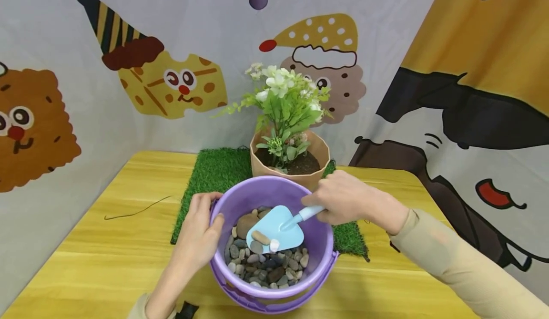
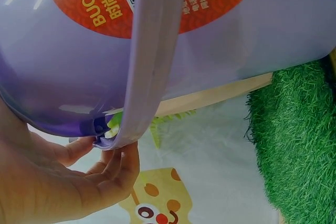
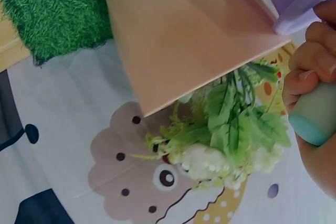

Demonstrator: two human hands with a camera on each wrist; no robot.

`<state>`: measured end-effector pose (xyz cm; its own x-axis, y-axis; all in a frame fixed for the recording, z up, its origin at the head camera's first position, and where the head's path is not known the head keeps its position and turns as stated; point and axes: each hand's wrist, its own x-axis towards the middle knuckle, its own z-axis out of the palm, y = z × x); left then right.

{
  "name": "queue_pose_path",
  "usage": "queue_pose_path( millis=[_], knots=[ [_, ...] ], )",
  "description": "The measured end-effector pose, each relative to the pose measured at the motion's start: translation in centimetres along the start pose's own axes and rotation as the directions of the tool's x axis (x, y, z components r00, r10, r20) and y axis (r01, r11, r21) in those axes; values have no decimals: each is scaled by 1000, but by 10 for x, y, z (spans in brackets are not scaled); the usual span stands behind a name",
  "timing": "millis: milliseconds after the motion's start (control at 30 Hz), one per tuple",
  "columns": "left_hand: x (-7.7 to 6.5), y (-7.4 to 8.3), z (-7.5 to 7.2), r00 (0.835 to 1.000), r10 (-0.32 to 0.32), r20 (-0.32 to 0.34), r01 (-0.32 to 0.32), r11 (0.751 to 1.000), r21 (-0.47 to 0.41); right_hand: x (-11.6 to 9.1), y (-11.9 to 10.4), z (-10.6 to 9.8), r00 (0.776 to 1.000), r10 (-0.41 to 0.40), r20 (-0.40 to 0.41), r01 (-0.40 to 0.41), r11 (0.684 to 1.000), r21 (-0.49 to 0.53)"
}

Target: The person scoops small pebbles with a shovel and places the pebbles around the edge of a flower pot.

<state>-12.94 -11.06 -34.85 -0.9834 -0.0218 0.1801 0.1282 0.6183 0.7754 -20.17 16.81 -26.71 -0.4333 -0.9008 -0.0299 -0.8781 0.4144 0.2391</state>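
Observation:
A purple bucket (image 1: 321, 266) holds a layer of small stones (image 1: 279, 264) in mixed greys and browns. My left hand (image 1: 199, 231) grips its left rim, thumb over the edge; the left wrist view has the fingers beside the end of the bucket's handle (image 2: 152, 56). In my right hand (image 1: 343, 197) is the white grip of a light blue toy shovel (image 1: 280, 219). The shovel's blade is inside the bucket, above the stones, with a few stones on it, one of them white (image 1: 274, 245). The grip's rounded end (image 3: 310, 128) sticks out of my fist in the right wrist view.
Right behind the bucket stands a tan plant pot (image 1: 260, 165) with dark soil and a white-flowered plant (image 1: 283, 99). A green turf mat (image 1: 216, 171) lies under them on the wooden table (image 1: 107, 242). A thin dark strand (image 1: 137, 211) lies at left. A cartoon-printed cloth hangs behind.

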Motion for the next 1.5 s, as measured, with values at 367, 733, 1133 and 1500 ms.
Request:
queue_pose_path(
  millis=[367, 733, 1133, 1500],
  knots=[
    [0, -1, -1, 1000, -1, -2, 1, 1000, 4, -14, 24, -1, 993, 114, 14, -115, 993, 25],
    [0, 0, 0, 1000, -2, 4, 2, 1000, -2, -35, 60, 5, 954, 298, 46, -298, 954, 9],
    [0, -1, 1, 1000, 4, 2, -4, 1000, -6, -50, 94, 4, 873, 467, 137, -473, 881, 9],
    [0, 0, 0, 1000, 17, -15, -17, 1000, -5, -44, 110, -3, 858, 498, 129, -489, 867, -94]
  ],
)
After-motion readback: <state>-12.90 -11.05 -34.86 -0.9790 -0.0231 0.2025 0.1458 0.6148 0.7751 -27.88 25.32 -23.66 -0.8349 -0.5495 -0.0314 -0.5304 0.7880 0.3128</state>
